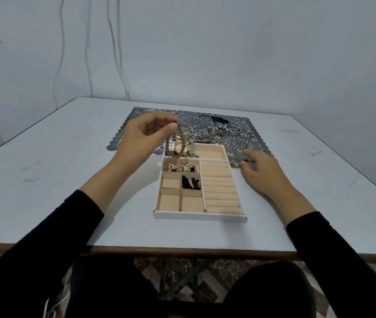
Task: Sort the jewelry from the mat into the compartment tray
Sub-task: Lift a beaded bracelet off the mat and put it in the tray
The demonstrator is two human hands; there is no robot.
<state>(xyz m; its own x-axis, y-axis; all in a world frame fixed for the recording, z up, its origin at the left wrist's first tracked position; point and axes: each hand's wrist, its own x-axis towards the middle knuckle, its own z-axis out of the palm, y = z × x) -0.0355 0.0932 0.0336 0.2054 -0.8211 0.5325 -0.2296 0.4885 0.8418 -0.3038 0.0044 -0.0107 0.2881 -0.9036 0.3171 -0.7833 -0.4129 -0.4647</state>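
Margins of bare pale surface [67, 157] run broad to the left and right of the tray [198, 215], with a narrower strip between its white front wall and the surface's brown near edge. The tray's far end lies over the scalloped near edge of the mat [239, 143], a thin grey sheet cut through with lacy round patterns.

The left hand [150, 134] is raised over the tray's far left corner, and its thumb and fingers pinch a brownish beaded strand [179, 133], which hangs in a loop over the gold watch [179, 148] in the long far compartment. The right hand [260, 173] rests on the surface just right of the tray, holding nothing, its fingers loosely spread and the tips touching the mat's near edge.

The tray is lined in soft beige. Its right side is a column of padded ring rolls [219, 187]; its left side has six small square cells. The two far cells hold pearl pieces [171, 167], and round glossy black beads [190, 182] lie in the middle right cell.

On the mat, a tangle of metal chains [207, 135] lies just beyond the tray, with a turquoise-beaded piece [225, 127] and a black cord [214, 119] farther back
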